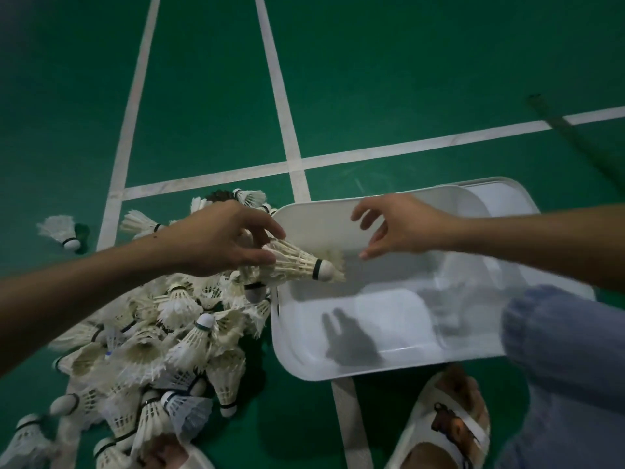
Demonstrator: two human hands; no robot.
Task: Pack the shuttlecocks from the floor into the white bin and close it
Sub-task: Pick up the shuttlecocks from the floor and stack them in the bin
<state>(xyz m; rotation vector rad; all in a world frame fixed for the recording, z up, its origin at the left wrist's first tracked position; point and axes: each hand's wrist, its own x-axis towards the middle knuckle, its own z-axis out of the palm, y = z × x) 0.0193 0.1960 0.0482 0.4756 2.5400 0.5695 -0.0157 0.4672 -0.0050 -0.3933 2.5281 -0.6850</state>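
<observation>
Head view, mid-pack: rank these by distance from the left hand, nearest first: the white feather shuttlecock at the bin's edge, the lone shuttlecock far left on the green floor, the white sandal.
1. white feather shuttlecock: gripped by the left hand, over the left rim of the white bin.
2. lone shuttlecock: on the floor, far left.
3. white sandal: bottom right, below the bin.

bin [291,358] corner behind knee [561,353], shuttlecock pile [152,336] cropped

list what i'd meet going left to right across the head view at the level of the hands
lone shuttlecock on the floor → left hand → held shuttlecock pinched in its fingers → right hand, holding nothing, over the bin
</observation>
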